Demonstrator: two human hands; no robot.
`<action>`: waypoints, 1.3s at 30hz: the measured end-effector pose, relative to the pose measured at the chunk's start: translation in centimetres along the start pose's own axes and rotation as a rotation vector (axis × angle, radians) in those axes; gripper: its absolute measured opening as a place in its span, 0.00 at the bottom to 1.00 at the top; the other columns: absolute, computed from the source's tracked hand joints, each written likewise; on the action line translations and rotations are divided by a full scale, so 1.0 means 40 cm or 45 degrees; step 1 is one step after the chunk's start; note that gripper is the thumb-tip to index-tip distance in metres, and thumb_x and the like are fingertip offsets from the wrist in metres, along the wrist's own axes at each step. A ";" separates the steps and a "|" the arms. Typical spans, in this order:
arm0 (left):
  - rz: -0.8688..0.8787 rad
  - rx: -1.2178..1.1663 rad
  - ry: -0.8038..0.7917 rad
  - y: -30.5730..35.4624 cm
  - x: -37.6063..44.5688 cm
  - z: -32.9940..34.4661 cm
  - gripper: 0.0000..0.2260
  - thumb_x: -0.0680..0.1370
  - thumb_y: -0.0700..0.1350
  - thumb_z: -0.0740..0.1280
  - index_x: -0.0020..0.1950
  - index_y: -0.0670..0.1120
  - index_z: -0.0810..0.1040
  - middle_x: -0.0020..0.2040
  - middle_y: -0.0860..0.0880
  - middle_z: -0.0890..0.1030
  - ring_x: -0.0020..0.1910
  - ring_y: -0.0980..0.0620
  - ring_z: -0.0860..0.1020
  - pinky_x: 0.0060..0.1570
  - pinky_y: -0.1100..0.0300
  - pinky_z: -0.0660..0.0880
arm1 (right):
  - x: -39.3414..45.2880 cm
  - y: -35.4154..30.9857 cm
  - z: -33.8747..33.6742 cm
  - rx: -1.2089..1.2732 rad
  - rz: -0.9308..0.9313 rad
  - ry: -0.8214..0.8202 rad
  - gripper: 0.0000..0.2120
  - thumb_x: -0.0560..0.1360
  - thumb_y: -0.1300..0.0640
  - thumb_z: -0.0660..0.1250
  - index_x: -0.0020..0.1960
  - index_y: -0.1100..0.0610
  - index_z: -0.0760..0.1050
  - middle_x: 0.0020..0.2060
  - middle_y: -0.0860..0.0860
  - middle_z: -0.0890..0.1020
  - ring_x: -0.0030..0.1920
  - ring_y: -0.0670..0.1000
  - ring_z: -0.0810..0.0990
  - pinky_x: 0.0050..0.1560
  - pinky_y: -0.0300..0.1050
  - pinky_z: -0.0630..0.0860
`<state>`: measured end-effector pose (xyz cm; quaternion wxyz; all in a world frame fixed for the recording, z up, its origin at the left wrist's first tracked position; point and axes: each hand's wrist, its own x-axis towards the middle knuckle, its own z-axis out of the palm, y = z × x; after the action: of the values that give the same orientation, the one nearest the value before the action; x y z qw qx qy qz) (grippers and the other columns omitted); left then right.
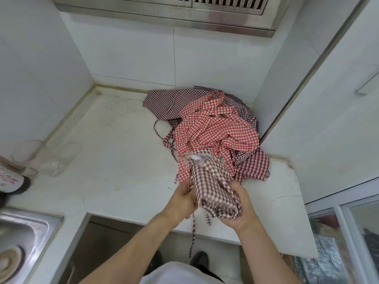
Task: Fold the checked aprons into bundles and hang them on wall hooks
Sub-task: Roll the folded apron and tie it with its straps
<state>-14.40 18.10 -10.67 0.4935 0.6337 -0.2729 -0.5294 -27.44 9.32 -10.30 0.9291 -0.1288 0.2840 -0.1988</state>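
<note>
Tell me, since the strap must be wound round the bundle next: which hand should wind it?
Probably the left hand: it already pinches the strap, while the right hand cradles the dark checked bundle.

White tiled walls [131, 56] enclose a stained counter [106, 144] — steel sink [22, 238] alongside.

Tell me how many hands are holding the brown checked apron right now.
2: the left hand grips the brown checked apron on its left side, and the right hand cups its lower right end.

The right hand's fingers are hidden under the blurred brown-checked apron [213, 191]; the sink [22, 238] is cut off at the left edge.
</note>
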 end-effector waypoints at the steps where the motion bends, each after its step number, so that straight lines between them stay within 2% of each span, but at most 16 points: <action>1: -0.001 -0.014 0.003 -0.001 0.002 -0.008 0.08 0.84 0.42 0.61 0.58 0.37 0.74 0.29 0.48 0.72 0.23 0.55 0.65 0.25 0.63 0.63 | 0.004 -0.001 0.001 0.026 -0.010 0.013 0.41 0.44 0.65 0.86 0.56 0.69 0.79 0.48 0.64 0.84 0.45 0.62 0.85 0.41 0.56 0.84; 4: 0.028 0.046 0.017 0.002 0.004 -0.027 0.08 0.81 0.39 0.65 0.60 0.41 0.73 0.31 0.51 0.71 0.26 0.58 0.66 0.25 0.66 0.65 | 0.016 -0.003 -0.010 0.091 -0.040 0.107 0.37 0.45 0.61 0.88 0.53 0.67 0.83 0.52 0.63 0.84 0.48 0.61 0.85 0.45 0.56 0.84; 6: 0.087 -0.009 0.028 0.011 0.002 -0.028 0.13 0.78 0.35 0.69 0.60 0.44 0.74 0.43 0.48 0.79 0.39 0.56 0.77 0.37 0.68 0.75 | 0.020 0.001 -0.015 0.199 -0.025 0.112 0.38 0.47 0.63 0.88 0.55 0.68 0.82 0.54 0.63 0.83 0.49 0.61 0.85 0.45 0.57 0.84; 9: 0.269 0.034 -0.027 0.008 -0.001 -0.033 0.24 0.74 0.48 0.73 0.68 0.47 0.71 0.60 0.53 0.81 0.60 0.54 0.79 0.59 0.62 0.76 | 0.022 0.010 -0.014 0.298 0.001 0.099 0.37 0.42 0.66 0.87 0.50 0.71 0.83 0.51 0.64 0.84 0.45 0.62 0.86 0.40 0.56 0.84; 12: 0.299 0.266 -0.064 0.006 -0.002 -0.028 0.19 0.80 0.57 0.61 0.70 0.55 0.71 0.63 0.65 0.78 0.66 0.61 0.74 0.65 0.67 0.70 | 0.033 0.028 -0.002 0.321 0.003 0.129 0.37 0.48 0.65 0.87 0.55 0.70 0.81 0.58 0.64 0.82 0.52 0.63 0.84 0.46 0.56 0.84; 14: 0.231 0.416 -0.017 -0.002 -0.001 -0.022 0.19 0.83 0.59 0.50 0.69 0.58 0.71 0.65 0.62 0.76 0.67 0.58 0.73 0.68 0.65 0.67 | 0.039 0.045 0.020 0.285 0.014 0.193 0.30 0.65 0.59 0.81 0.63 0.68 0.77 0.63 0.64 0.79 0.59 0.62 0.81 0.51 0.56 0.83; 16: 0.209 0.537 0.024 -0.010 -0.006 -0.012 0.20 0.82 0.61 0.45 0.63 0.57 0.72 0.60 0.56 0.78 0.61 0.54 0.76 0.63 0.67 0.69 | 0.050 0.055 0.017 0.307 0.022 0.267 0.20 0.78 0.54 0.69 0.65 0.66 0.76 0.60 0.64 0.81 0.56 0.61 0.82 0.47 0.55 0.84; 19: 0.329 0.776 0.043 -0.006 -0.016 -0.011 0.28 0.77 0.68 0.43 0.60 0.53 0.73 0.51 0.56 0.78 0.51 0.53 0.78 0.47 0.77 0.67 | 0.058 0.060 0.011 0.308 -0.033 0.325 0.16 0.82 0.55 0.59 0.56 0.67 0.79 0.48 0.62 0.85 0.43 0.59 0.86 0.37 0.50 0.84; 21: 0.457 0.944 -0.015 -0.011 -0.010 -0.019 0.39 0.72 0.76 0.48 0.71 0.50 0.68 0.57 0.56 0.78 0.53 0.55 0.78 0.49 0.73 0.69 | 0.058 0.063 0.026 0.180 -0.074 0.293 0.18 0.83 0.57 0.57 0.49 0.66 0.82 0.45 0.61 0.85 0.41 0.56 0.86 0.36 0.47 0.83; 23: 0.495 0.933 -0.018 -0.020 0.000 -0.024 0.42 0.69 0.77 0.60 0.73 0.50 0.67 0.62 0.57 0.77 0.58 0.60 0.76 0.55 0.68 0.73 | 0.059 0.066 0.038 0.032 -0.084 0.295 0.16 0.82 0.57 0.59 0.50 0.65 0.82 0.46 0.60 0.85 0.42 0.55 0.86 0.38 0.44 0.83; 27: 0.527 0.886 0.092 -0.019 0.005 -0.026 0.34 0.60 0.75 0.69 0.55 0.51 0.79 0.46 0.60 0.79 0.46 0.65 0.75 0.41 0.78 0.66 | 0.068 0.066 0.046 -0.211 0.001 0.344 0.21 0.79 0.50 0.66 0.63 0.65 0.77 0.60 0.62 0.81 0.58 0.59 0.81 0.54 0.50 0.80; 30: 0.495 0.936 0.121 -0.018 0.010 -0.030 0.34 0.57 0.71 0.76 0.54 0.52 0.79 0.45 0.61 0.78 0.45 0.63 0.76 0.41 0.77 0.67 | 0.068 0.060 0.030 -0.385 0.012 0.485 0.21 0.77 0.48 0.69 0.59 0.65 0.79 0.54 0.60 0.84 0.55 0.59 0.83 0.52 0.52 0.80; 33: 0.519 0.846 0.208 -0.013 0.010 -0.039 0.30 0.63 0.68 0.74 0.56 0.50 0.77 0.46 0.58 0.81 0.44 0.60 0.79 0.42 0.67 0.75 | 0.076 0.051 0.007 -0.732 -0.037 0.651 0.24 0.77 0.49 0.71 0.66 0.64 0.73 0.56 0.56 0.84 0.54 0.54 0.82 0.48 0.49 0.78; 35: 0.506 0.721 0.222 -0.005 0.008 -0.057 0.20 0.69 0.62 0.74 0.50 0.48 0.79 0.42 0.55 0.84 0.42 0.58 0.81 0.41 0.58 0.79 | 0.077 0.040 -0.009 -0.934 -0.114 0.719 0.35 0.73 0.49 0.75 0.73 0.56 0.63 0.65 0.52 0.76 0.62 0.51 0.76 0.56 0.49 0.75; 37: 0.394 0.500 0.165 0.009 0.007 -0.081 0.10 0.73 0.52 0.76 0.49 0.47 0.82 0.44 0.55 0.85 0.45 0.58 0.83 0.43 0.60 0.80 | 0.063 0.014 -0.006 -1.110 -0.296 0.681 0.42 0.67 0.50 0.80 0.73 0.51 0.61 0.67 0.47 0.71 0.67 0.50 0.71 0.66 0.50 0.71; 39: 0.263 0.272 0.117 0.030 0.007 -0.106 0.04 0.75 0.43 0.74 0.48 0.48 0.82 0.44 0.56 0.86 0.46 0.61 0.83 0.41 0.66 0.78 | 0.049 -0.020 0.001 -1.334 -0.432 0.541 0.41 0.62 0.51 0.83 0.70 0.46 0.67 0.65 0.41 0.72 0.64 0.44 0.72 0.67 0.49 0.70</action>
<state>-10.13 18.85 -9.87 0.4873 0.6747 -0.3685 -0.4141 -26.19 7.75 -10.93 0.6195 -0.5718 0.4996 -0.1994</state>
